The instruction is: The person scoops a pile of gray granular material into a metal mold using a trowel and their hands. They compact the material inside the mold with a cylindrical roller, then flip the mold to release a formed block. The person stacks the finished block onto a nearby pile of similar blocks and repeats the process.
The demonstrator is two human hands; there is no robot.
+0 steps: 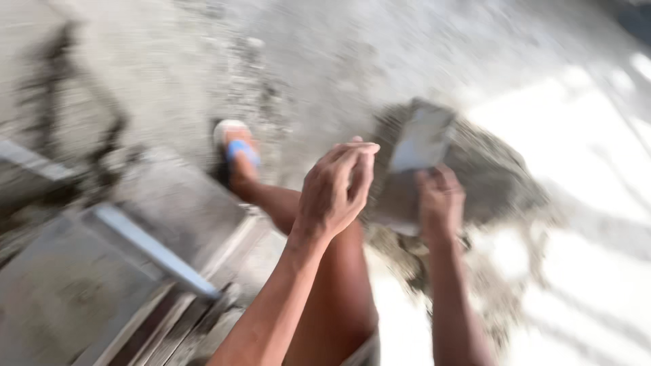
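With the right hand gripping the trowel over the mortar pile beyond its fingers, the person should scoop shallowly, the left hand loosely curled, empty.

Two hands are showing: one left hand and one right hand. One flat grey trowel blade is showing. One mound of grey mortar is lying on the floor. One sandalled foot is showing. One metal bar is lying across boards.
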